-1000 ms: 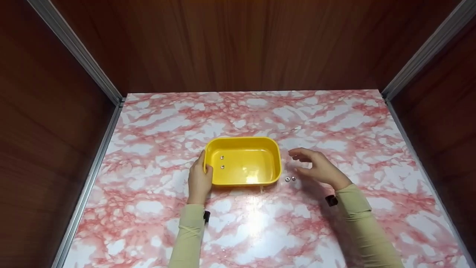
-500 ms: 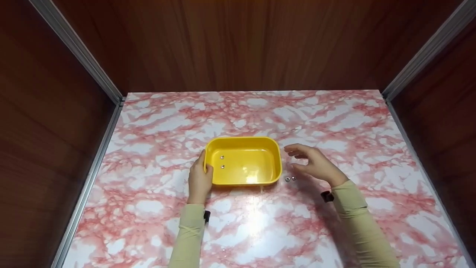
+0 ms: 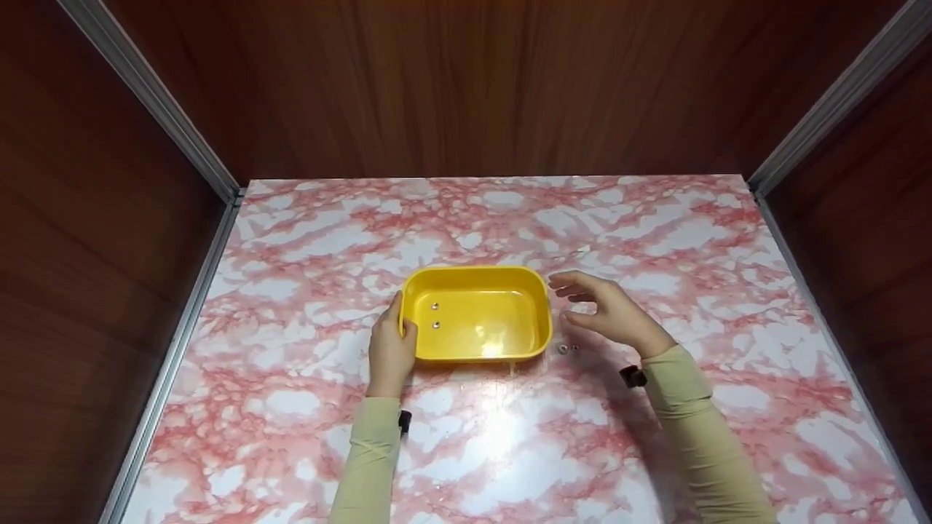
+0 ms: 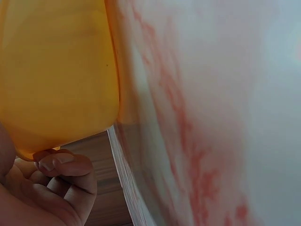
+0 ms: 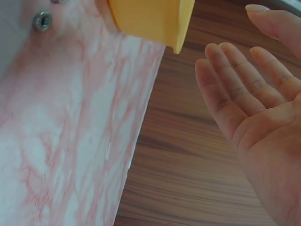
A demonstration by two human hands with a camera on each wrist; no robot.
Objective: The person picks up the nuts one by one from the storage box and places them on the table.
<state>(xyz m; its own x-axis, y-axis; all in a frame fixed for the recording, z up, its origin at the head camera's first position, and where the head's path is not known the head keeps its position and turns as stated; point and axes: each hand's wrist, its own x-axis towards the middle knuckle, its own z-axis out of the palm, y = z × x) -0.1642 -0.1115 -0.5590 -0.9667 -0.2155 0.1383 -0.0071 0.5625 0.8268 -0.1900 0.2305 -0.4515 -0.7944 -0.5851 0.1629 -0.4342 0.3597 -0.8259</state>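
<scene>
A shallow yellow plastic tub (image 3: 477, 279) sits mid-table. My left hand (image 3: 392, 353) grips its left end, thumb over the rim; the left wrist view shows its fingers (image 4: 75, 165) curled up against the tub's edge. Two small silver nuts (image 3: 435, 306) lie on the tub's floor near that hand. Just off the right end hovers my right hand (image 3: 611, 313), fingers relaxed and slightly bent, holding nothing. Below it, two more nuts (image 3: 563, 349) rest on the table by the tub's near right corner; up close, one nut (image 5: 42, 21) is round with a dark hole.
The table (image 3: 291, 451) has a glossy red and white marbled top. Dark wood panels (image 3: 466, 87) rise at the back and both sides, joined by metal posts (image 3: 160, 102) at the corners.
My right hand has drifted left and away from me, closer to the tub's right end. The left hand, the tub and the nuts stay put.
</scene>
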